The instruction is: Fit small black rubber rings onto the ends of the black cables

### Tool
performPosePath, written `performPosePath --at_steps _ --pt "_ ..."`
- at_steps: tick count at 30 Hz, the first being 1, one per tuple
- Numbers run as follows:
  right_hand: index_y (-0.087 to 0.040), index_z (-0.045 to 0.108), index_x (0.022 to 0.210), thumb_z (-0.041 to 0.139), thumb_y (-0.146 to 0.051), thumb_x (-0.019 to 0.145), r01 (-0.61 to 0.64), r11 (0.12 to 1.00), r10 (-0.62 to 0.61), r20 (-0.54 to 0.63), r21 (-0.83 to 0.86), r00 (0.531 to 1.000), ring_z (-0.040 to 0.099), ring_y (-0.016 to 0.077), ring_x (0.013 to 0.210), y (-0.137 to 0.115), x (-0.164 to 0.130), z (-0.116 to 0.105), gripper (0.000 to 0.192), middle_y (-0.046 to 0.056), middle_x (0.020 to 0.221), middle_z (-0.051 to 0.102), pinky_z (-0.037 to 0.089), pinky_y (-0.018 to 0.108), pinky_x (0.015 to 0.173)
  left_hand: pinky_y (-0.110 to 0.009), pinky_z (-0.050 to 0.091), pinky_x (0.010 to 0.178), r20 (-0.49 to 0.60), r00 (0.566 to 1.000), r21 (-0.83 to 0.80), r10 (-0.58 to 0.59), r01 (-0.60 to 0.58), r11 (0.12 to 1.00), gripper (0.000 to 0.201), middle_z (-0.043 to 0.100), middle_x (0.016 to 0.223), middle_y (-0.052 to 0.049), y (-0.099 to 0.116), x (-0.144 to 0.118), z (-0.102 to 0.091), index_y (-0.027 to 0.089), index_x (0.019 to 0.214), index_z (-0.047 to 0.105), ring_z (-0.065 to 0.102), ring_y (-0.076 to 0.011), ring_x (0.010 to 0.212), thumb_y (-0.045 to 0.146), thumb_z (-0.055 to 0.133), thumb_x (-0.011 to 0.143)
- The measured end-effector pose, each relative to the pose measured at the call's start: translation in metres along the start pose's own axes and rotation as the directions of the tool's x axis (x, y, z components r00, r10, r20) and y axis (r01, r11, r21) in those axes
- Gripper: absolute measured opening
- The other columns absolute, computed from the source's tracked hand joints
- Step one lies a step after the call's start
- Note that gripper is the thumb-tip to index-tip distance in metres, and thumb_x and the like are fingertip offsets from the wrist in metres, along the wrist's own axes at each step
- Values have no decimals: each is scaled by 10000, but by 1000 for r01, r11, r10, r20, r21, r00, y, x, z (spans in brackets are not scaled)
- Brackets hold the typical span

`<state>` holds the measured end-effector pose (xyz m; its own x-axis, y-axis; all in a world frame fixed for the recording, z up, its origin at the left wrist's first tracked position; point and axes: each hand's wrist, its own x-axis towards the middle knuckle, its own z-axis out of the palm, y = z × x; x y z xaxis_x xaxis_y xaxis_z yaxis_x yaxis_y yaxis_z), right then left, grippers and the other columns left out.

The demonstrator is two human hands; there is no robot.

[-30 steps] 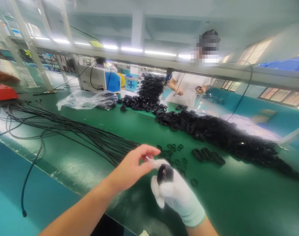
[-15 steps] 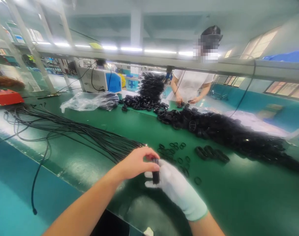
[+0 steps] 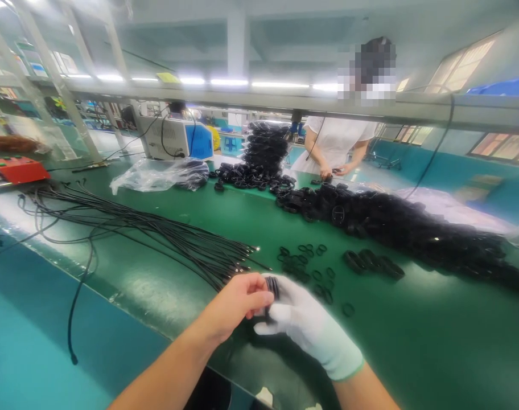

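Both hands meet over the front of the green work table (image 3: 383, 347). A small stack of black rings (image 3: 273, 288) sits between them, its ribbed edge facing up. My bare left hand (image 3: 236, 302) pinches the stack's left side between thumb and fingers. On the other side my right hand (image 3: 313, 324), in a white glove, is closed around the same rings, with thumb and fingertips pointing left. The fingers hide the stack's lower part. Just beyond, loose black rings (image 3: 317, 275) lie scattered, and a bundle of black cables (image 3: 157, 228) ends near my left hand.
A long heap of black oval parts (image 3: 396, 228) runs along the right, with a few more parts (image 3: 374, 264) in front. Across the table another person (image 3: 338, 148) handles similar pieces. Plastic bags (image 3: 151, 175), a red box (image 3: 18, 169) and a grey-blue machine (image 3: 178, 138) stand left.
My left thumb and fingers have shifted slightly down and left on the rings. The right thumb has closed in over the stack. The whole view has swung slightly left.
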<state>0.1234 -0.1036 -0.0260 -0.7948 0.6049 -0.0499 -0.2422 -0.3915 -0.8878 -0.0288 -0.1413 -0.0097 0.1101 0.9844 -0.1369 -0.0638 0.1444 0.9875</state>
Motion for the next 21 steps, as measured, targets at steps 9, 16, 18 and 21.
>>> performPosePath --at_steps 9,16,18,21 --pt "-163 530 1131 716 -264 728 -65 996 65 -6 56 998 586 210 955 -1 -1 -1 456 76 999 581 531 401 788 -192 330 503 63 998 -15 -28 29 999 184 522 567 26 -8 7 -7 138 654 519 448 -67 497 266 642 702" --pt "-175 523 1129 736 -224 692 -71 997 72 -75 13 995 571 239 1013 3 0 -1 488 88 1120 551 538 409 790 -250 431 624 -221 943 492 249 -113 863 139 595 795 1 -5 1 -4 186 848 613 533 -125 669 157 533 739" --pt "-181 522 1150 736 -194 681 -67 998 68 -53 13 996 562 245 1026 6 0 0 516 88 1134 546 540 406 781 -246 432 692 -187 896 629 404 -207 750 273 589 872 6 -7 -1 -2 209 876 637 540 -122 741 53 497 701" --pt "-197 520 1168 713 -187 700 -54 992 55 -8 114 998 578 230 992 12 1 2 507 82 1130 542 538 392 759 -226 439 687 -185 844 667 503 -268 695 274 578 791 8 -16 2 -1 199 819 658 549 -115 738 22 473 719"
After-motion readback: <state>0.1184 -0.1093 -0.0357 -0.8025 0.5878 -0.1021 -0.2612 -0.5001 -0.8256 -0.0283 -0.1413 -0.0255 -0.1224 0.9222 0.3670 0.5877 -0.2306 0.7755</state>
